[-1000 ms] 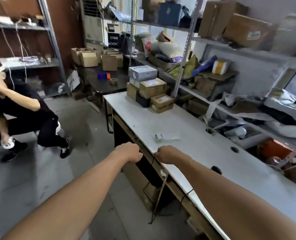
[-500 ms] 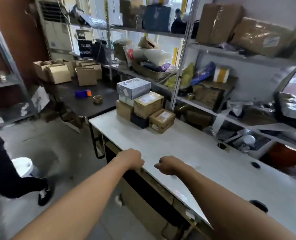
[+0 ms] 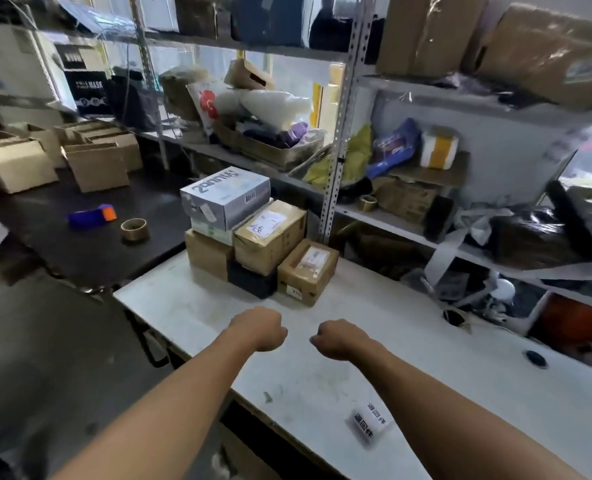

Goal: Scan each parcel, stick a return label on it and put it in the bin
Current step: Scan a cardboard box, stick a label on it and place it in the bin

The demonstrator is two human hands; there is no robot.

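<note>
**Six parcels stacked, two fists, one strip of labels**

Two bare hands reach out over the white table (image 3: 408, 358) in the lower middle of the frame. The left hand (image 3: 258, 329) and the right hand (image 3: 339, 339) are both curled into fists and hold nothing; they hover side by side, apart from each other, just short of the parcels.

The parcels sit in one stack at the table's far left corner, middle of the frame. Six can be counted:
- a grey-white printed box (image 3: 225, 195) on top, with a barcode sticker on its end
- a pale flat box (image 3: 211, 233) under it, mostly hidden
- a brown box (image 3: 208, 252) at the bottom left
- a taped brown box (image 3: 270, 233) bearing a white label with handwriting
- a black box (image 3: 251, 280) beneath that one
- a small brown box (image 3: 306, 271) at the right, with a white label on top and a small tag on its front

The labels (image 3: 369, 422) lie flat on the table at the lower right of the frame, beside the right forearm: a white strip, blurred, showing two rows of black characters.

On the dark table (image 3: 79, 244) at the left stand several open cartons (image 3: 97, 166); what is in them cannot be seen. One tape roll (image 3: 134, 228) and one blue-and-orange tool (image 3: 93, 214) lie near them. The shelves (image 3: 339, 140) behind hold an open tray-like carton (image 3: 270, 150) heaped with bags, and closed cartons above.
</note>
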